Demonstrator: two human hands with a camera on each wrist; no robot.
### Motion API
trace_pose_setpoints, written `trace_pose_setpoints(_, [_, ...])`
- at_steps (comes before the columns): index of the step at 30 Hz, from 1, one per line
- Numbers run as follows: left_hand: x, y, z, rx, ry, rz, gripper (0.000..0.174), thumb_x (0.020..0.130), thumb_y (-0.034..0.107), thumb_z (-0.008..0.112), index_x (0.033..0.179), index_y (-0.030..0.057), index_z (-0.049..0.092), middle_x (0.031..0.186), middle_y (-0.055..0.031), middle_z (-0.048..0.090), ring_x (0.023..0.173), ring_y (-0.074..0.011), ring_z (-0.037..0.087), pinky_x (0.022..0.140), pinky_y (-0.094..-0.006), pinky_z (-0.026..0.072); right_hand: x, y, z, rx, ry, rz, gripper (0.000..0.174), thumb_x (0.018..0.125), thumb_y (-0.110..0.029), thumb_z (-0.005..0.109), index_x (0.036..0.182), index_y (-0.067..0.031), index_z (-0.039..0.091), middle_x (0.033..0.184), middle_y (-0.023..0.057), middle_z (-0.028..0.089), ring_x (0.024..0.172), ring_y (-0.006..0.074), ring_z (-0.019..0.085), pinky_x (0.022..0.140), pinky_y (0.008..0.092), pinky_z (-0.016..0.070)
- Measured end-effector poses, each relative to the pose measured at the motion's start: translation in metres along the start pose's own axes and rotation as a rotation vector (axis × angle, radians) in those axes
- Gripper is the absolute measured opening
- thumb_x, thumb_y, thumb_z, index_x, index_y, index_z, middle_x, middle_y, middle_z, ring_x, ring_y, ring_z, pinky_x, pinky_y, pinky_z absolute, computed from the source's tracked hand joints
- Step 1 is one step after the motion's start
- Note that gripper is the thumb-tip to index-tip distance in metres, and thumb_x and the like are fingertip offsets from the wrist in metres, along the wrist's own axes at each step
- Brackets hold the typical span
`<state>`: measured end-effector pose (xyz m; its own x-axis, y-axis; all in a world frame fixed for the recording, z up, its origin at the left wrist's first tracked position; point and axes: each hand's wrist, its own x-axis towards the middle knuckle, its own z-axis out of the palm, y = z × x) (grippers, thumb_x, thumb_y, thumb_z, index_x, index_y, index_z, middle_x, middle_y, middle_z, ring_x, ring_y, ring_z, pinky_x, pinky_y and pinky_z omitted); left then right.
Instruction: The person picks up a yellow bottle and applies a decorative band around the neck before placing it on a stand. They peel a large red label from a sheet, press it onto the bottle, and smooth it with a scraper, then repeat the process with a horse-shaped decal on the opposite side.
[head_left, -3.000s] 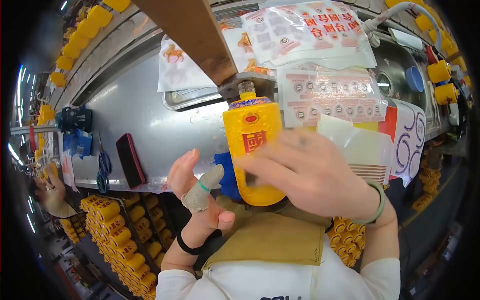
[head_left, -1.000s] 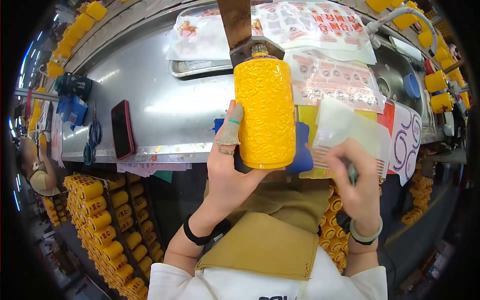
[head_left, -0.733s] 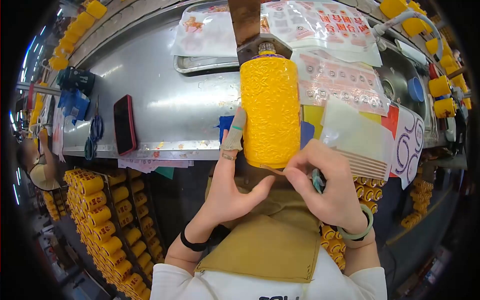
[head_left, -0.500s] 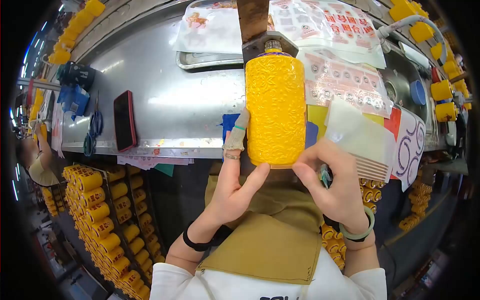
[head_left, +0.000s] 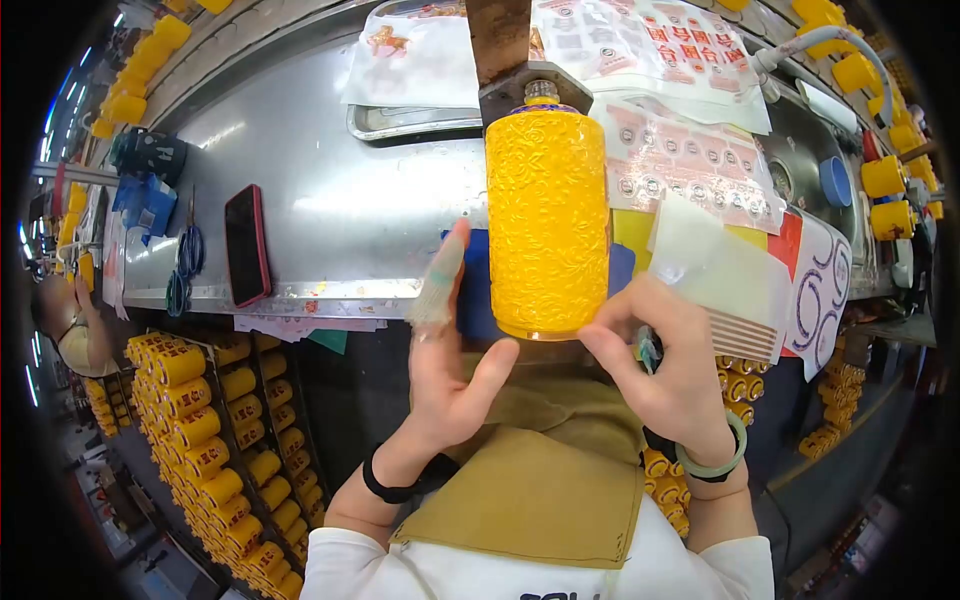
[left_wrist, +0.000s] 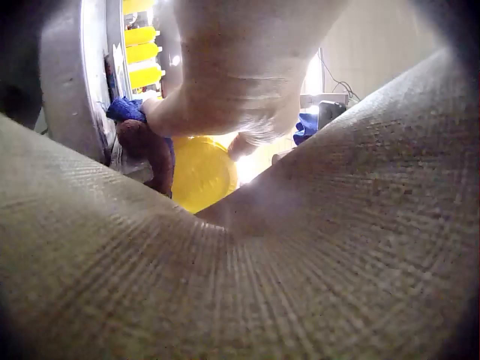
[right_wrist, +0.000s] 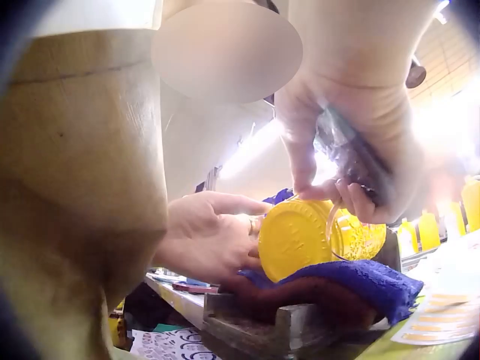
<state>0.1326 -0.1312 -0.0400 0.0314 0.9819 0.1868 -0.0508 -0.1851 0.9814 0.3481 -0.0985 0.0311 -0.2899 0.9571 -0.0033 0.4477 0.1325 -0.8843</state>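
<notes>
A yellow embossed bottle [head_left: 548,220] lies with its neck in a metal bracket and its base toward the person. My right hand [head_left: 665,370] has thumb and forefinger at the base rim, pinching a thin strip [right_wrist: 330,232] that curves along the bottle's edge in the right wrist view. Tucked in that palm is a dark glossy object [right_wrist: 352,150], its kind unclear. My left hand [head_left: 445,380], one finger in a knitted finger cover [head_left: 432,300], is spread left of the bottle, thumb close to the base. A blue cloth [head_left: 475,290] lies beneath the bottle.
A metal arm [head_left: 500,40] stands above the bottle's neck. Printed sheets [head_left: 690,160] and a striped sheet [head_left: 725,270] lie right, near a sink [head_left: 790,165]. A phone [head_left: 247,245] and scissors [head_left: 186,265] lie left. Stacked yellow bottles [head_left: 200,440] stand below the bench.
The bottle has turned from its red-lettered side to a plain embossed one. My right hand came from the striped sheet to the base with a strip; my left hand has just moved off the bottle's side.
</notes>
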Motion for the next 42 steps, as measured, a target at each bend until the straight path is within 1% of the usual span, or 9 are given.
trace_pose_setpoints(2, [-0.001,-0.004,-0.01,0.275,0.054,0.324,0.064,0.086,0.007,0.08,0.144,-0.0027,0.056,0.157,-0.024,0.041,0.149,-0.0385,0.039,0.123,-0.0468,0.0301,0.0,0.001,0.001,0.005,0.007,-0.005,0.015,0.085,-0.005,0.078,0.084,-0.0006,0.064,0.076,0.0091,0.06,0.065,0.0242,0.057,0.061,0.0353,0.0442])
trace_pose_setpoints(3, [-0.001,-0.002,-0.007,0.383,0.141,0.382,0.041,0.077,0.007,0.088,0.117,0.0065,0.076,0.145,-0.0183,0.055,0.135,-0.0392,0.055,0.113,-0.0482,0.0452,0.0,0.001,0.002,0.01,0.012,-0.012,0.015,0.085,-0.005,0.078,0.084,-0.0006,0.064,0.076,0.0091,0.059,0.065,0.0242,0.057,0.061,0.0354,0.0441])
trace_pose_setpoints(7, [-0.004,-0.002,-0.011,0.693,0.11,0.538,0.029,0.077,0.009,0.087,0.102,0.0219,0.083,0.132,-0.0054,0.067,0.125,-0.0354,0.061,0.102,-0.0481,0.0538,0.001,0.002,0.003,0.02,0.017,-0.018,0.015,0.085,-0.005,0.078,0.083,-0.0006,0.064,0.076,0.0091,0.059,0.065,0.024,0.056,0.061,0.0354,0.0439])
trace_pose_setpoints(19, [-0.001,-0.012,-0.02,0.919,-0.029,0.744,0.029,0.082,0.003,0.082,0.108,0.0171,0.079,0.134,-0.0131,0.063,0.127,-0.0365,0.058,0.098,-0.0414,0.056,-0.001,0.005,-0.004,0.03,-0.015,0.02,0.014,0.086,-0.006,0.078,0.085,-0.0004,0.066,0.077,0.0096,0.061,0.066,0.0236,0.057,0.061,0.0346,0.0446])
trace_pose_setpoints(23, [0.004,-0.005,-0.001,0.887,0.078,0.736,0.025,0.079,0.006,0.081,0.1,0.0187,0.08,0.129,-0.008,0.07,0.124,-0.0331,0.061,0.102,-0.0463,0.055,0.001,0.005,-0.004,0.035,-0.009,-0.002,0.013,0.086,-0.006,0.078,0.086,-0.0002,0.067,0.079,0.01,0.063,0.066,0.0251,0.06,0.062,0.035,0.0459])
trace_pose_setpoints(28, [0.016,-0.004,0.002,0.597,0.015,0.659,0.023,0.078,0.0,0.081,0.099,0.0084,0.078,0.125,-0.0117,0.071,0.116,-0.0357,0.067,0.09,-0.0389,0.0627,0.0,0.006,-0.007,0.035,-0.023,0.007,0.013,0.086,-0.007,0.078,0.086,0.0002,0.067,0.08,0.0105,0.064,0.069,0.026,0.062,0.063,0.0352,0.047])
trace_pose_setpoints(32, [0.005,-0.007,0.007,0.573,0.129,0.449,0.022,0.079,0.0,0.082,0.099,0.0028,0.074,0.123,-0.0147,0.071,0.114,-0.0375,0.069,0.094,-0.0403,0.0631,-0.002,0.007,-0.011,0.068,-0.037,0.031,0.012,0.087,-0.007,0.077,0.087,0.0011,0.067,0.081,0.0113,0.065,0.069,0.0262,0.063,0.064,0.035,0.0482])
trace_pose_setpoints(37, [0.007,0.0,0.002,0.801,-0.005,0.709,0.022,0.085,-0.004,0.076,0.104,0.0059,0.075,0.121,-0.0124,0.071,0.116,-0.0352,0.068,0.096,-0.0436,0.0615,-0.003,0.009,-0.013,0.1,-0.046,0.072,0.012,0.087,-0.006,0.076,0.088,0.0019,0.067,0.081,0.0124,0.065,0.069,0.0253,0.063,0.066,0.0349,0.0491])
trace_pose_setpoints(42, [0.013,-0.006,0.008,0.618,0.012,0.671,0.034,0.078,-0.007,0.08,0.109,0.0058,0.075,0.122,-0.0127,0.07,0.113,-0.0332,0.069,0.095,-0.0402,0.0611,-0.003,0.011,-0.013,0.105,-0.05,0.067,0.012,0.088,-0.007,0.076,0.09,0.0022,0.068,0.081,0.0126,0.065,0.07,0.0249,0.063,0.066,0.0344,0.0492])
